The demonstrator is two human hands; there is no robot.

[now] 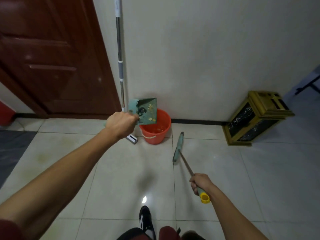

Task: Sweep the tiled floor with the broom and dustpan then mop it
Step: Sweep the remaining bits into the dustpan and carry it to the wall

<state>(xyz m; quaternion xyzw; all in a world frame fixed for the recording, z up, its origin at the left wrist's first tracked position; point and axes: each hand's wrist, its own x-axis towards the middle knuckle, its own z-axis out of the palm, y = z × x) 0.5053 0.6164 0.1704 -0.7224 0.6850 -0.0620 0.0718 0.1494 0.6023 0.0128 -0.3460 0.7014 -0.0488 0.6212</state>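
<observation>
My left hand [121,124] grips the handle of a green dustpan [147,110] and holds it tilted over an orange bucket [155,131] by the wall. Yellowish scraps lie in the pan and some in the bucket. My right hand [201,183] is closed around the broom's handle near its yellow end cap. The green broom head [178,148] rests on the pale tiled floor [121,179], to the right of the bucket. A mop [121,66] with a metal pole leans upright against the wall behind the dustpan, its head on the floor beside the bucket.
A dark red door [52,58] is at the left. A gold and black cabinet [256,118] stands against the wall at the right. A black baseboard runs along the white wall. My black shoe [147,220] shows at the bottom.
</observation>
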